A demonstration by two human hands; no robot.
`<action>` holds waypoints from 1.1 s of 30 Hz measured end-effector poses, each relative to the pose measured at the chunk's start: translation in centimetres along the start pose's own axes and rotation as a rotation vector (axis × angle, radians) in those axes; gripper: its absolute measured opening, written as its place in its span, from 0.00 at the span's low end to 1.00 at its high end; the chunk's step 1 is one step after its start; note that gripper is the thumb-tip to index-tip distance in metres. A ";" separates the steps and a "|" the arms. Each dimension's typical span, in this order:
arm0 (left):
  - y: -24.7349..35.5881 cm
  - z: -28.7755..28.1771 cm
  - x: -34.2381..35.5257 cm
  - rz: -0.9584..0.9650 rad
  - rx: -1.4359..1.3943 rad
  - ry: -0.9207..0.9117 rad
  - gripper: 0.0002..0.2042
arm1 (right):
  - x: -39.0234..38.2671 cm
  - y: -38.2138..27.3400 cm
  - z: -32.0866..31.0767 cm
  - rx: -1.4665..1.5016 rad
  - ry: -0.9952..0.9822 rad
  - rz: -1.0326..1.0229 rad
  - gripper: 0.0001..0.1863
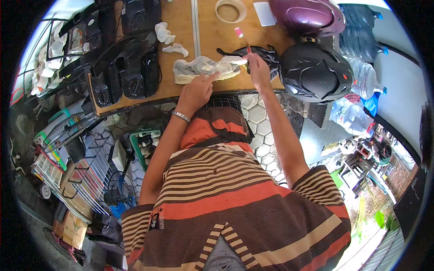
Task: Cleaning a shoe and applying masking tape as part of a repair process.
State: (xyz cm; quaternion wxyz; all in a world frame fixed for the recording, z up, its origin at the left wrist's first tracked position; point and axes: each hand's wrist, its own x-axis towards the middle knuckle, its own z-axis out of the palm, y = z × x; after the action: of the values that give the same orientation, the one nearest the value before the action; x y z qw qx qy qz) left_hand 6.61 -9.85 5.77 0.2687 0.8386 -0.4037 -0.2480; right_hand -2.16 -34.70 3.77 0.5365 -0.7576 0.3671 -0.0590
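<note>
A pale, whitish shoe [203, 68] with a cream sole lies on its side or flat on the wooden table; I cannot tell which. At its near edge is my left hand [196, 94], one finger stretched out along the sole and the others partly bent, touching it without a visible grip. My right hand [258, 71] is raised just right of the shoe's end, fingers closed around a thin reddish stick [248, 49] with a pink-and-white end. A black strapped item [267, 55] lies behind that hand. White crumpled pieces [165, 34] lie beyond the shoe.
A black helmet [316, 72] and a purple helmet [307, 16] stand at the table's right. Black moulded parts [139, 67] crowd the left side. A tape roll [230, 11] and a white card [264, 14] lie at the back. Water jugs [357, 43] stand farther right.
</note>
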 end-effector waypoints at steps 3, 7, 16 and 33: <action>-0.2 0.0 -0.3 -0.006 -0.025 -0.054 0.26 | -3.1 -1.2 -0.8 -0.098 -0.076 -0.003 0.21; -0.1 0.4 -0.6 0.043 -0.017 0.057 0.28 | -5.5 1.7 -0.8 -0.041 -0.036 -0.011 0.20; 0.6 -0.1 -1.7 -0.030 0.046 -0.099 0.31 | -7.8 5.5 -1.2 0.063 0.023 0.084 0.23; 0.2 -0.6 -0.6 -0.064 0.049 -0.111 0.30 | -10.0 2.1 -3.7 -0.503 -0.022 0.146 0.17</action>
State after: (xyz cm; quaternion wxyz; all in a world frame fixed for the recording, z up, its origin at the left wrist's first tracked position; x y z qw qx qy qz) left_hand 6.51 -9.32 6.44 0.2171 0.8425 -0.3969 -0.2924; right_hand -12.24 -31.63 6.54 0.3383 -0.8392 0.4180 0.0814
